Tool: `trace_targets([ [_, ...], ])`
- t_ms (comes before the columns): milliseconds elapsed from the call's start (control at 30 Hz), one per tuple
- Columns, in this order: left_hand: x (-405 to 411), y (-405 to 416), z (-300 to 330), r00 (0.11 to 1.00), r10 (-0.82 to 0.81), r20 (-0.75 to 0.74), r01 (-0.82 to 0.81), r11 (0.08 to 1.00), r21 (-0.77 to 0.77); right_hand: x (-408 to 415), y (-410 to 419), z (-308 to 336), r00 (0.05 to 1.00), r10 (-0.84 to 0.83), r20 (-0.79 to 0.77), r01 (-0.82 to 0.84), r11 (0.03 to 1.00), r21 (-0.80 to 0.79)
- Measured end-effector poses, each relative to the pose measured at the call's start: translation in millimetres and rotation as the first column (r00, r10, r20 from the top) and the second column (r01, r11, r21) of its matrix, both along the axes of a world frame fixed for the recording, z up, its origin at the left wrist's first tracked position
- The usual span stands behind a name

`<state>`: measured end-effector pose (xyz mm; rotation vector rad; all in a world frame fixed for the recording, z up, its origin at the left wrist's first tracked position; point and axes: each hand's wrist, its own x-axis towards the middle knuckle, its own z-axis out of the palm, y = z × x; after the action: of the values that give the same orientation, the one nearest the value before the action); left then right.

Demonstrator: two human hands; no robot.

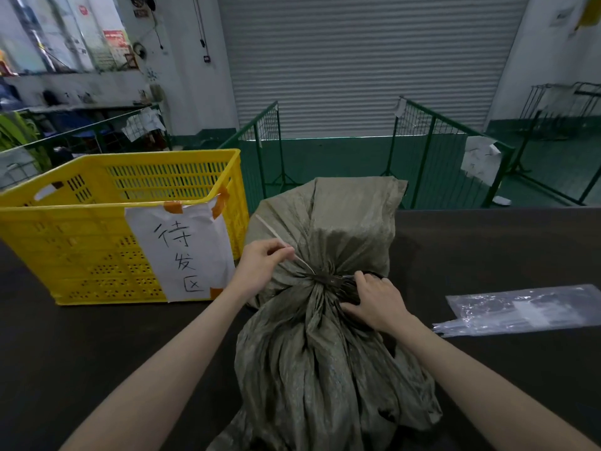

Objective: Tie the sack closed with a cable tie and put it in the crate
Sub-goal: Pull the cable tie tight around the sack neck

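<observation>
Item: one sack [312, 369], olive-grey woven cloth, crumpled and full in the belly, lying on the dark table [97, 346] directly in front of the person, with its spare top flopped away toward the far edge. The neck is gathered into tight pleats, apparently so a thin strap can close it. Fastening: one pale cable tie [279, 237], looped at the gathered neck, its long free tail slanting up and to the left. Left hand [260, 265] — thumb and forefinger pinched on the tail just above the neck, seemingly placed to draw it through and cinch the loop. Right hand [374, 299] — fingers curled and pressed against the pleats on the opposite side, most likely bracing the bundle; whether it holds the tie's head or only cloth cannot be made out from here. Receptacle: yellow crate [81, 219], slotted plastic, standing on the same table just left of the sack, a handwritten paper sign [182, 252] taped to its near wall; no contents visible from this angle. Also present: a clear plastic bag [520, 309] lying flat to the right, well apart from the sack. Status, by judgement: tying under way, sack not yet in the crate.
</observation>
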<state>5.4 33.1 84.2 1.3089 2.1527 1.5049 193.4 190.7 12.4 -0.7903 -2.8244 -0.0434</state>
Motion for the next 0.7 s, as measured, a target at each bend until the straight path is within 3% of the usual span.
trace_targets([
  [700,3,6,8,0.995,0.025,-0.093,-0.025,1.0,0.003,-7,-15,-3,0.994,0.005,0.105,-0.004,1.0,-0.01],
])
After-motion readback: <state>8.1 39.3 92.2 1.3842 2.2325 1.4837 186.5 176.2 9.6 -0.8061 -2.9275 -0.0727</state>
